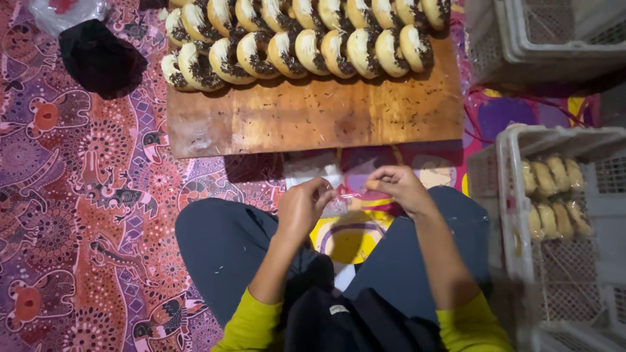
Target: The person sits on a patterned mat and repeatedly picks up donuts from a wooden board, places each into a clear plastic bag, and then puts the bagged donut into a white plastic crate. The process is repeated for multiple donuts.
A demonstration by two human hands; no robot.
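Head view shows the left hand [301, 203] and right hand [399, 187] pinching a clear plastic bag [344, 194] open between them, probably for a doughnut [255, 55] at twelve o'clock.

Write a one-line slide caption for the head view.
Both hands, left hand and right hand, pinch a clear plastic bag before a wooden board of doughnuts.

Patterned floor mat [78, 195], wooden board [313, 114], 2 white crates [515, 195], black cloth [101, 58]
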